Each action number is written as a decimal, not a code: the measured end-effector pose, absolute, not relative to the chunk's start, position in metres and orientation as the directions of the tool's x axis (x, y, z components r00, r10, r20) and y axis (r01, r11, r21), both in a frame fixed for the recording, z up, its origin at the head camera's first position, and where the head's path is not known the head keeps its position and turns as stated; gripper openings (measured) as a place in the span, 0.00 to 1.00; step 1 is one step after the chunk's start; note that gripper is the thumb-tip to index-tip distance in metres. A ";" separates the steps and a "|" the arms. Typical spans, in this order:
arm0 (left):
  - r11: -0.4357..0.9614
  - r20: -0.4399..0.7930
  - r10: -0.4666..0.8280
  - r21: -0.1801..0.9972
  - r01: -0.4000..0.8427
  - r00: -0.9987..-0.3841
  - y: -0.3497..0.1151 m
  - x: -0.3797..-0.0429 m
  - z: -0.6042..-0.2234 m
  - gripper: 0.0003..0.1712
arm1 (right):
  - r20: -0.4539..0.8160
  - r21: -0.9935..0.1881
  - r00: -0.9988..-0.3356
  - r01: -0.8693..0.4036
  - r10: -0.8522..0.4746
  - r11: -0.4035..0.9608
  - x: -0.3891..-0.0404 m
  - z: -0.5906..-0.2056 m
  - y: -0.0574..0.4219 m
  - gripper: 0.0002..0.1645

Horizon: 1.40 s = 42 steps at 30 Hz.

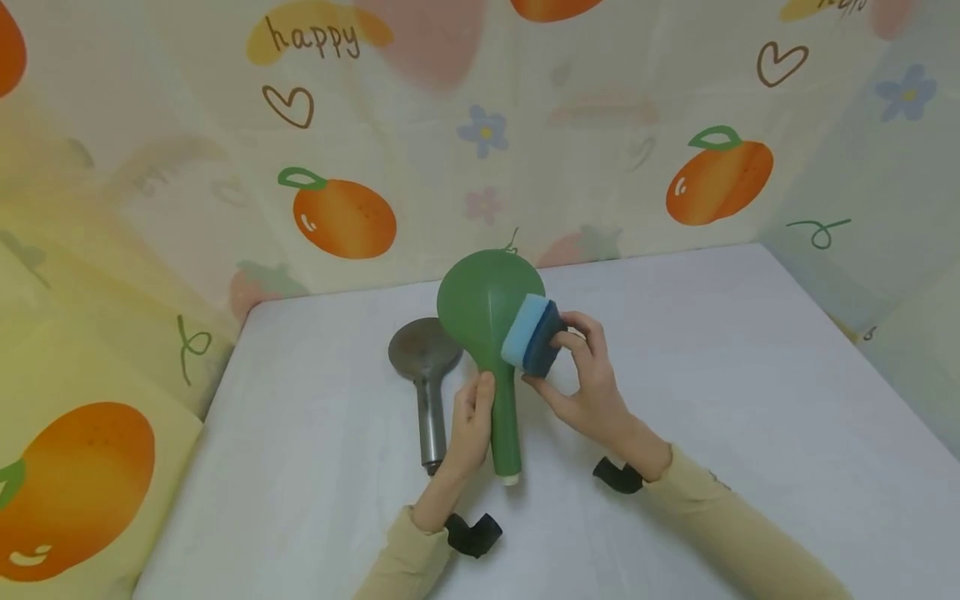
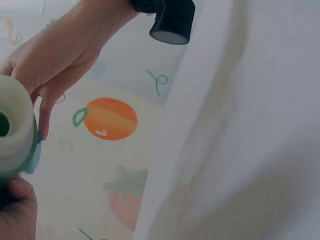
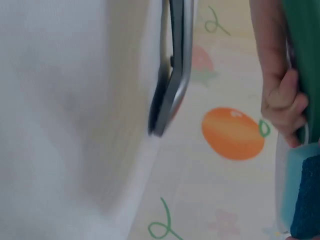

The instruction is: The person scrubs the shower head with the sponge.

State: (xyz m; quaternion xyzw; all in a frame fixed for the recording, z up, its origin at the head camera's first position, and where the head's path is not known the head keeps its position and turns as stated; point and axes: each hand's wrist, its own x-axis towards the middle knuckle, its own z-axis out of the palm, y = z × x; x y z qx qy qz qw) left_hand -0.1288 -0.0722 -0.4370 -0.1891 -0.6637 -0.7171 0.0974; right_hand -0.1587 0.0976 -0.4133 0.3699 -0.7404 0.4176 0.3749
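A green shower head is held up off the table by my left hand, which grips its handle near the neck. Its white connector end faces the left wrist camera. My right hand pinches a two-layer sponge between thumb and fingers. The sponge's light blue side lies against the right side of the green head, while the dark blue side is toward my right palm. In the right wrist view, the sponge sits just below the left hand's fingers.
A grey metallic shower head lies on the white-covered table, left of the green one. Black wrist mounts are on both wrists. Behind the table hangs a curtain printed with oranges, flowers and hearts.
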 end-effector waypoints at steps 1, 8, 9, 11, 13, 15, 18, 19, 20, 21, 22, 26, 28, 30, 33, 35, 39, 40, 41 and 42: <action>-0.094 0.400 0.105 0.916 0.391 -0.911 -0.072 -0.129 -0.437 0.17 | 0.854 -0.353 -0.454 -0.864 -0.253 0.360 -0.157 -0.414 0.098 0.26; -0.162 0.310 0.042 0.940 0.300 -0.950 -0.073 -0.132 -0.437 0.18 | 0.702 -0.456 -0.468 -0.875 -0.538 0.166 -0.121 -0.432 0.103 0.23; -0.171 0.293 0.039 0.944 0.282 -0.955 -0.074 -0.133 -0.437 0.18 | 0.683 -0.457 -0.459 -0.875 -0.568 0.158 -0.114 -0.435 0.105 0.22; -0.173 0.263 0.031 0.952 0.254 -0.964 -0.075 -0.136 -0.438 0.17 | 0.640 -0.461 -0.450 -0.873 -0.623 0.158 -0.101 -0.439 0.108 0.22; -0.173 0.226 0.030 0.961 0.217 -0.974 -0.077 -0.138 -0.437 0.16 | 0.598 -0.459 -0.442 -0.873 -0.668 0.166 -0.091 -0.442 0.112 0.22; -0.166 0.183 0.032 0.970 0.176 -0.983 -0.078 -0.141 -0.437 0.16 | 0.586 -0.443 -0.432 -0.879 -0.685 0.175 -0.088 -0.443 0.116 0.23; -0.120 0.121 0.028 0.986 0.117 -0.992 -0.077 -0.145 -0.433 0.18 | 0.606 -0.441 -0.471 -0.870 -0.641 0.221 -0.093 -0.440 0.123 0.28; -0.094 0.098 0.028 0.991 0.094 -0.995 -0.076 -0.145 -0.429 0.19 | 0.608 -0.451 -0.505 -0.855 -0.612 0.257 -0.097 -0.438 0.125 0.30; -0.066 0.079 0.029 0.995 0.077 -0.996 -0.075 -0.146 -0.426 0.19 | 0.604 -0.466 -0.549 -0.831 -0.577 0.302 -0.102 -0.435 0.128 0.32; -0.028 0.065 0.024 0.998 0.064 -0.998 -0.073 -0.147 -0.423 0.19 | 0.588 -0.483 -0.603 -0.796 -0.539 0.364 -0.106 -0.433 0.131 0.33; 0.003 0.050 0.018 0.999 0.050 -0.999 -0.071 -0.148 -0.421 0.19 | 0.560 -0.502 -0.661 -0.750 -0.499 0.430 -0.111 -0.431 0.134 0.35; 0.123 0.028 -0.003 0.992 0.027 -1.000 -0.065 -0.151 -0.418 0.18 | 0.402 -0.538 -0.852 -0.517 -0.337 0.665 -0.124 -0.426 0.140 0.35; 0.154 0.024 -0.009 0.988 0.022 -1.000 -0.062 -0.154 -0.422 0.17 | 0.328 -0.532 -0.903 -0.419 -0.277 0.736 -0.128 -0.427 0.139 0.34; 0.177 0.010 -0.005 0.984 0.009 -1.000 -0.060 -0.159 -0.431 0.17 | 0.264 -0.513 -0.936 -0.342 -0.234 0.787 -0.131 -0.431 0.138 0.33; 0.176 -0.014 -0.003 0.984 -0.014 -1.000 -0.059 -0.167 -0.452 0.19 | 0.195 -0.474 -0.959 -0.274 -0.204 0.836 -0.136 -0.438 0.136 0.32; 0.172 -0.030 0.004 0.985 -0.029 -1.000 -0.057 -0.172 -0.465 0.20 | 0.169 -0.458 -0.968 -0.246 -0.188 0.854 -0.139 -0.443 0.134 0.31; 0.170 -0.034 0.000 0.985 -0.033 -0.999 -0.053 -0.178 -0.479 0.22 | 0.145 -0.441 -0.977 -0.204 -0.155 0.874 -0.141 -0.449 0.132 0.32; 0.175 -0.032 -0.002 0.984 -0.032 -0.999 -0.053 -0.178 -0.480 0.22 | 0.140 -0.434 -0.979 -0.194 -0.147 0.880 -0.142 -0.450 0.130 0.32; 0.180 -0.034 -0.011 0.983 -0.035 -0.999 -0.052 -0.179 -0.481 0.22 | 0.135 -0.426 -0.981 -0.186 -0.141 0.886 -0.142 -0.451 0.129 0.33; 0.187 -0.031 -0.020 0.982 -0.034 -0.999 -0.051 -0.179 -0.481 0.22 | 0.130 -0.416 -0.982 -0.180 -0.138 0.891 -0.142 -0.452 0.128 0.34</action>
